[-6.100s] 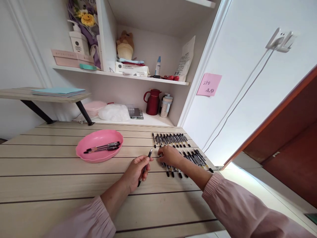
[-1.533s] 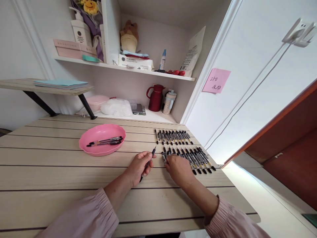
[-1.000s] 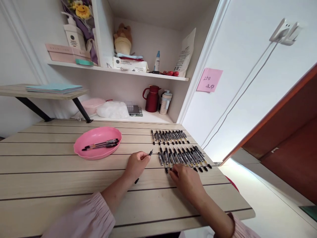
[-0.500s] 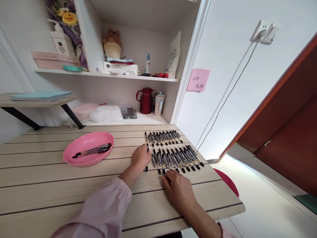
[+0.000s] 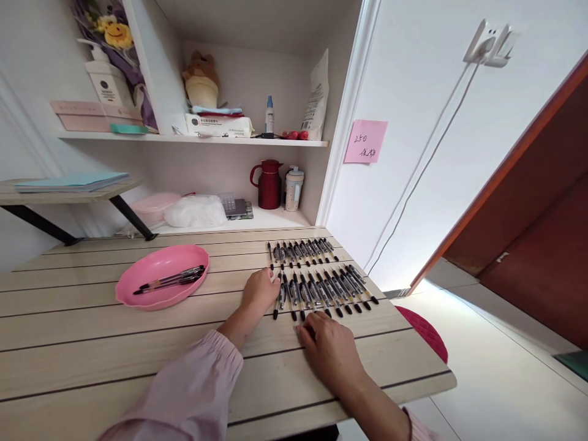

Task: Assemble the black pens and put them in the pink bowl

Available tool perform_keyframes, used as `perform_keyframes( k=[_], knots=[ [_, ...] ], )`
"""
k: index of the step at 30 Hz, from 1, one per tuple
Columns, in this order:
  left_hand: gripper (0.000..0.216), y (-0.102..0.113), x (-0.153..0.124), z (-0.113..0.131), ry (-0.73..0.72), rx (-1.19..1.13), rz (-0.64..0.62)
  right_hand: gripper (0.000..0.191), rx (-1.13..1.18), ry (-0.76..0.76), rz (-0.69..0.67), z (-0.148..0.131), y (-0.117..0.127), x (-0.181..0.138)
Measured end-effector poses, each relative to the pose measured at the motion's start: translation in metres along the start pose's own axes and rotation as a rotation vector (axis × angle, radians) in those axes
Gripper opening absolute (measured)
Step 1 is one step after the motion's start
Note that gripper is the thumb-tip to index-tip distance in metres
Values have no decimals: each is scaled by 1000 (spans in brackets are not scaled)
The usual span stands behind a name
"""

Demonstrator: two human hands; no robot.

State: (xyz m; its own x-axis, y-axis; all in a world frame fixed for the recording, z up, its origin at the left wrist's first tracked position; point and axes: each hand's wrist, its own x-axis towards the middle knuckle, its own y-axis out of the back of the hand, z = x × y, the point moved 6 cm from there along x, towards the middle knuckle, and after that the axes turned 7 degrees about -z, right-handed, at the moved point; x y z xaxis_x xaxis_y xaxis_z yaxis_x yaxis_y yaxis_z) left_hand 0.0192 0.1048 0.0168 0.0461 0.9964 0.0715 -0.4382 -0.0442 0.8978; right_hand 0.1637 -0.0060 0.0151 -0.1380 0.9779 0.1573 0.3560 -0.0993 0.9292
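Note:
On the striped wooden table, black-capped pens lie side by side in a back row (image 5: 303, 252) and a front row (image 5: 321, 291). My left hand (image 5: 260, 291) is at the left end of the front row, its thumb and fingers closed on the upper part of a pen (image 5: 276, 306). This pen lies close beside its neighbour. My right hand (image 5: 333, 349) rests on the table just below the front row's caps, fingers loosely bent and thumb apart. I see nothing held in it; its fingertips are partly hidden.
A pink scalloped bowl (image 5: 133, 275) with several pens (image 5: 172, 280) stands on the left. Behind the table, a shelf holds a red jug (image 5: 269, 185) and a pale tumbler (image 5: 294, 188). A small raised stand (image 5: 98, 197) is at the back left.
My left hand has shifted the end pen a little to the right, closer to the front row. The right hand stays in place. The camera view has tilted slightly.

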Motion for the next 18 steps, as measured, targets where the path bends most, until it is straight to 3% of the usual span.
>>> perform_keyframes(
  k=[18],
  knots=[
    [24,-1,-3,4,-7,-73,-38,22,3,-17,-7,0,0,1]
  ],
)
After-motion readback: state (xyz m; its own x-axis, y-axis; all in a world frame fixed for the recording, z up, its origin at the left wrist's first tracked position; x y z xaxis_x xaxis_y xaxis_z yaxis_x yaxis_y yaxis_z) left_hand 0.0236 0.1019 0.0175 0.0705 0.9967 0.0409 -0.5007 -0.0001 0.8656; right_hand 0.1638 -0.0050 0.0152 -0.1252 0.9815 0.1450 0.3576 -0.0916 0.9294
